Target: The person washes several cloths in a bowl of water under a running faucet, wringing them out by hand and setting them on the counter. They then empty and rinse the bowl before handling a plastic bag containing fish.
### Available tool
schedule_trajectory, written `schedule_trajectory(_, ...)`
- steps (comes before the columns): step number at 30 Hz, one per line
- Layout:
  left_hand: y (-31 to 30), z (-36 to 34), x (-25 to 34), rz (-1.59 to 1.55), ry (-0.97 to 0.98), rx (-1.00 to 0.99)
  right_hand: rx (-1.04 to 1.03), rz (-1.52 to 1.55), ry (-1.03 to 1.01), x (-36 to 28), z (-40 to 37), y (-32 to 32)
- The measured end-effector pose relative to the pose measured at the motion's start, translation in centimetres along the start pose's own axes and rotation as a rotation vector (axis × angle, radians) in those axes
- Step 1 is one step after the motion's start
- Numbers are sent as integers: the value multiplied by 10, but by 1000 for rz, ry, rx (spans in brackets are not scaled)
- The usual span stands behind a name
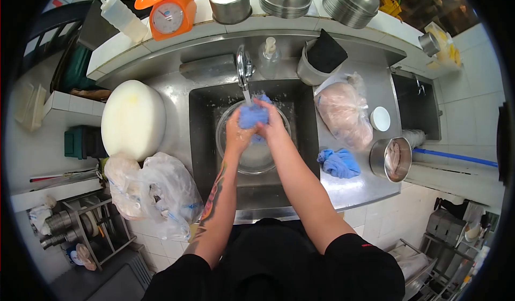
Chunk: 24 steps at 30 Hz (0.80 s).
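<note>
I'm gripping the cloth [252,114] bunched between my left hand [237,133] and right hand [272,125], both closed on it, just under the tap [244,68], over the bowl [258,171].

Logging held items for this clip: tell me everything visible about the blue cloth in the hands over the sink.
The blue cloth is soft fabric, bunched into a crumpled wad. The left hand and right hand clasp it from both sides, just below the tap, above a clear bowl in the sink.
</note>
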<state>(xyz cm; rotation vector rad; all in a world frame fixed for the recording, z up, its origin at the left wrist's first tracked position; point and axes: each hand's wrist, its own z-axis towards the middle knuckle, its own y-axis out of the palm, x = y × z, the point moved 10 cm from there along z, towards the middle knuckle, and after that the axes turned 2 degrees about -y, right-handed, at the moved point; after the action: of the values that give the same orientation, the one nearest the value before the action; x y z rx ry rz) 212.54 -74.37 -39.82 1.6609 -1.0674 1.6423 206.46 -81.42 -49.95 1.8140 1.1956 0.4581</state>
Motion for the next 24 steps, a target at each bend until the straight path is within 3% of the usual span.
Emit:
schedule_trajectory(1, 4, 1, 3, 1, -1, 2, 51, 34, -53, -4, 1, 4)
schedule_trajectory(3, -10, 8, 4, -719, 28, 188, 112, 178, -261, -18, -9, 16)
schedule_trajectory(4, -12, 17, -6, -718, 30, 195, 110, 174, -254, -14, -10, 19)
schedule_trajectory(6, 7, 33, -58, -1107, -340, 208, -115, 105, -434, -30, -14, 42)
schedule_trajectory(7, 22, 40, -53, -1190, -384, 19, -117, 104, -436, -31, -13, 36)
schedule_trajectory(9, 27, 42, -51, -1167, -465, -65, -480, 29, -521, -48, -28, 50)
schedule_trajectory(11, 32, 41, -53, -1138, -555, -146, -465, -94, -433, -57, -40, 38)
schedule_trajectory(13, 15, 59, -57, -591, -429, -138, -464, -456, -270, -65, -29, -6)
schedule_trajectory(14, 15, 62, -54, -591, -427, -144, -463, -457, -276, -68, -32, -6)
schedule_trajectory(16, 12, 70, 1, 182, -56, -195, 20, -726, 75, -49, -35, -57)
schedule_trajectory(17, 26, 66, 30, 471, 105, -346, -37, -638, 89, -39, -40, -49)
schedule_trajectory(18, 27, 67, 41, 469, 104, -350, -33, -636, 88, -36, -44, -40)
schedule_trajectory(20, 68, 29, 83, 697, 717, -709, -212, -152, 114, -22, -49, 3)
schedule_trajectory(21, 68, 27, 82, 703, 715, -712, -165, -158, 36, -19, -40, 6)
schedule_trajectory(22, 80, 7, 77, 784, 859, -868, -167, -152, 35, -14, -33, 9)
schedule_trajectory(23, 88, -15, 69, 860, 1005, -1024, -247, -47, 172, 0, -29, 19)
schedule_trajectory(24, 87, -16, 67, 861, 1005, -1027, -326, 58, 310, 15, -30, 30)
